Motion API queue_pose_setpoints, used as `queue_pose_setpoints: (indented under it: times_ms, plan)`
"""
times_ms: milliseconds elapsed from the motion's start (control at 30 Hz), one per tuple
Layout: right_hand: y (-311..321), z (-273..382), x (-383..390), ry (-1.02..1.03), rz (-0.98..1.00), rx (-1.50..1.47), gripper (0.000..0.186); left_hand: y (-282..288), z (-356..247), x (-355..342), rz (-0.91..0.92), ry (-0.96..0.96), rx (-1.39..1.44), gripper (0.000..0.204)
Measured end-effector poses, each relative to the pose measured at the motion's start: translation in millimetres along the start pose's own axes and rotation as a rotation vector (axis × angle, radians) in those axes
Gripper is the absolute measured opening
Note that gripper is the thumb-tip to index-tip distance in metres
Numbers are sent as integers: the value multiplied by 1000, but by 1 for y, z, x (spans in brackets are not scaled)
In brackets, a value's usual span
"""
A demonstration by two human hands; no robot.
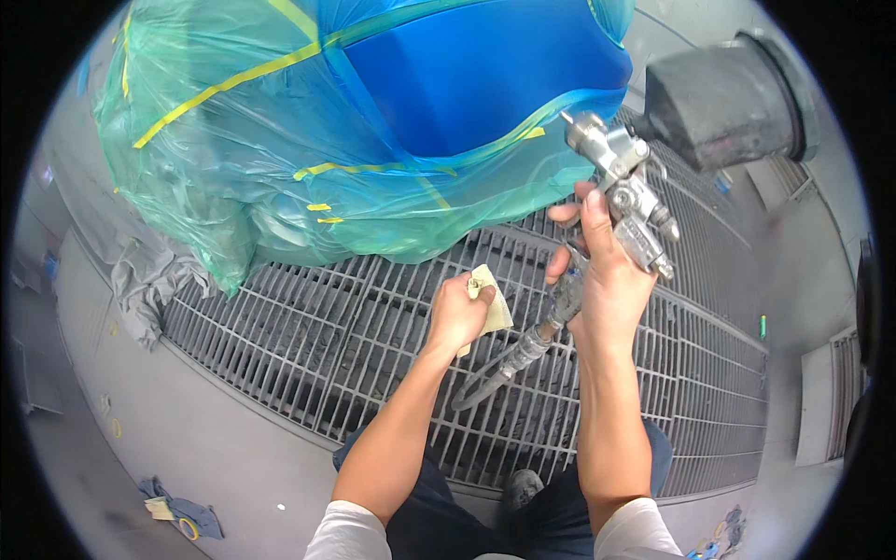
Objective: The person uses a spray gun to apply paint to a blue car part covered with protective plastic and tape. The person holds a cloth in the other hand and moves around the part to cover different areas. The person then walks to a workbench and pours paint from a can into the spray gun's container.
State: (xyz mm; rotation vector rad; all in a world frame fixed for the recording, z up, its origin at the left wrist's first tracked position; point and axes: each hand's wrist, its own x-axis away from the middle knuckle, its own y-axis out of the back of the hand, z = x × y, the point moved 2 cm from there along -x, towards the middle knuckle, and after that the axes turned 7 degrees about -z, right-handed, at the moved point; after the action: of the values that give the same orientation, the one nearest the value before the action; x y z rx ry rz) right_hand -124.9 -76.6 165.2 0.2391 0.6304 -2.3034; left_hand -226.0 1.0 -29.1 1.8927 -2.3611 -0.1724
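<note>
In my right hand (pixel 611 266) is a silver spray gun (pixel 621 182), its handle wrapped by my fingers. A dark, paint-stained cup (pixel 723 103) sits on the gun and tilts to the right. From the bottom of the handle hangs an air hose (pixel 513 364) with metal fittings. My left hand (pixel 459 313) is closed on a pale yellow cloth (pixel 493 303), left of the gun. Beyond both hands stands a blue painted panel (pixel 476 79), framed by green masking film (pixel 280 168) with strips of yellow tape.
Metal floor grating (pixel 308 327) runs beneath my hands. A grey cloth (pixel 154 285) lies at the grating's left end. At the lower left, another cloth (pixel 196 515) lies beside a roll of yellow tape (pixel 189 529). A small green object (pixel 763 327) lies at the right.
</note>
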Motion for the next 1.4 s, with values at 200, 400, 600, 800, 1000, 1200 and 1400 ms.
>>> queue_pose_setpoints:
  times_ms: [200,400,600,800,1000,1200,1400]
  plan:
    - [29,-39,28,-185,-246,103,20,16,12,-3,-27,11,-64,12]
    - [2,-37,51,-66,75,80,23,18,10,-6,13,112,-31,22]
    - [-15,-48,52,97,217,2,26,31,7,-11,-87,-46,144,19]
    - [-9,-61,81,-104,-80,67,24,50,20,-17,-125,15,59,15]
    - [-43,-53,73,232,113,22,22,58,8,-10,-105,3,119,17]
    - [-57,-68,74,228,70,-141,24,73,6,-8,-109,26,170,15]
    - [-24,-97,102,-239,-167,69,23,85,15,-7,-148,95,92,14]
